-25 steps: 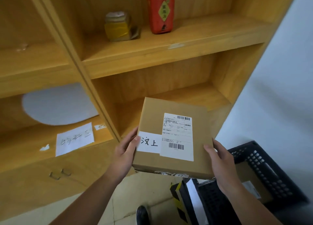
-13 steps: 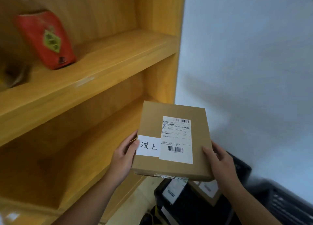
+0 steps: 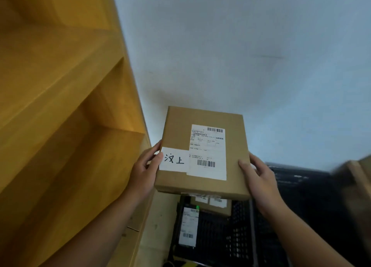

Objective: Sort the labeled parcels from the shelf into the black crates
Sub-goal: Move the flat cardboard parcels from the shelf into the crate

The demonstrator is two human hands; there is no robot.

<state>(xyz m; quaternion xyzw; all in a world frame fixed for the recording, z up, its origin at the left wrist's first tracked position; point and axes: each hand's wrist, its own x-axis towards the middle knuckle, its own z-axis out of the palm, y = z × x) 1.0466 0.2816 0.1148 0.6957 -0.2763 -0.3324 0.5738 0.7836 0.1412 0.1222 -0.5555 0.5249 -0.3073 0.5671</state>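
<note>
Two hands hold a flat brown cardboard parcel [image 3: 202, 152] in the air in front of a pale blue-white wall [image 3: 241, 45]. The left hand [image 3: 143, 171] grips the parcel's left edge with its thumb lying on the top face, just touching a small white handwritten slip [image 3: 174, 159] marked with two dark characters. The right hand [image 3: 259, 179] clasps the right edge near the near corner, thumb on top and fingers wrapped around the side. Beside the slip, a larger white printed shipping label [image 3: 207, 152] with two barcodes covers the middle of the top face.

Below the parcel stands a black slatted plastic crate [image 3: 239, 232], partly hidden by it. Inside the crate lie another brown cardboard box [image 3: 210, 207] with white labels and a dark flat packet bearing a white barcode label [image 3: 188, 226]. A second black crate [image 3: 297, 186] sits just to the right, behind the right hand. At the far right edge a blurred brown shape shows; what it is cannot be told. A yellow-orange wooden shelf unit [image 3: 60, 106] fills the left side.
</note>
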